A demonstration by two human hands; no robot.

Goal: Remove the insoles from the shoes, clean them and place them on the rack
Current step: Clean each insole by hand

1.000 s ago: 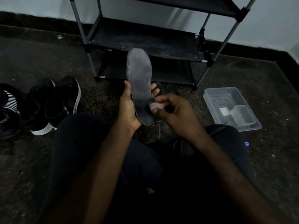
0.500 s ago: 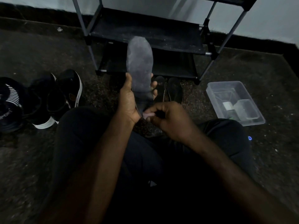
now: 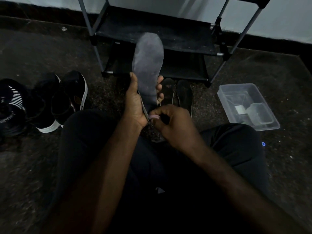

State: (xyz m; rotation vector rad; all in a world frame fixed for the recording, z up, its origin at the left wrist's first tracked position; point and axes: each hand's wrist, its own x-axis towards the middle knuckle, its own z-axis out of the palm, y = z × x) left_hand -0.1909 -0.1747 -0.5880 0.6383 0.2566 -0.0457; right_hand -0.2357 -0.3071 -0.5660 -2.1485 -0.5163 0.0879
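A grey insole (image 3: pixel 147 65) stands upright in front of me, toe end up. My left hand (image 3: pixel 136 102) grips its lower half, thumb on the left edge and fingertips on the right. My right hand (image 3: pixel 172 125) is closed on a small pale pink wipe (image 3: pixel 154 117) pressed at the insole's heel end. Two dark insoles (image 3: pixel 184 95) lie flat on the floor just behind my hands. The black rack (image 3: pixel 152 31) with grey poles stands beyond them against the wall.
Two black shoes with white soles (image 3: pixel 67 100) stand on the floor at left, with a striped dark shoe (image 3: pixel 11 108) further left. A clear plastic tub (image 3: pixel 246 105) holding small containers sits at right. My dark-trousered knees fill the foreground.
My right hand with the wipe has slid down the insole from its lower middle to the heel end. The left hand keeps holding the insole upright.
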